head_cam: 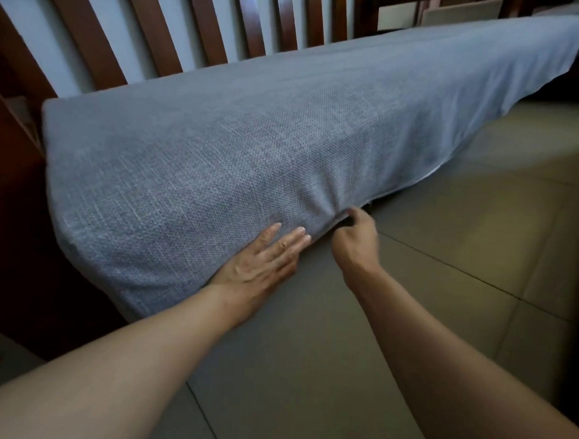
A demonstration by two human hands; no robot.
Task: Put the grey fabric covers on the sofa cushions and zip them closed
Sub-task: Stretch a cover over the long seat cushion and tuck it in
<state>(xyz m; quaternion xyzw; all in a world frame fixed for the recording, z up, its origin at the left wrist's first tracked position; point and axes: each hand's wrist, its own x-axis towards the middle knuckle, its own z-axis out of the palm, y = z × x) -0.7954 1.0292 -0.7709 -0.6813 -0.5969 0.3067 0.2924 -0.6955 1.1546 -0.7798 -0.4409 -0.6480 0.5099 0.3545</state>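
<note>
A long sofa cushion in a grey woven fabric cover (251, 145) leans against the wooden sofa frame, its lower edge near the floor. My left hand (263, 261) lies flat on the cover close to that lower edge, fingers together and extended. My right hand (354, 238) is just to the right of it, fingers pinched at the cover's bottom seam, where a small dark zipper pull (369, 207) shows. To the right of the pull, a thin pale line runs along the seam. The cover's far right end hangs loose and pointed.
Dark wooden slats of the sofa frame (157, 30) stand behind the cushion, with a dark wooden side panel (16, 209) at the left. Grey-green floor tiles (461, 241) spread out below and to the right.
</note>
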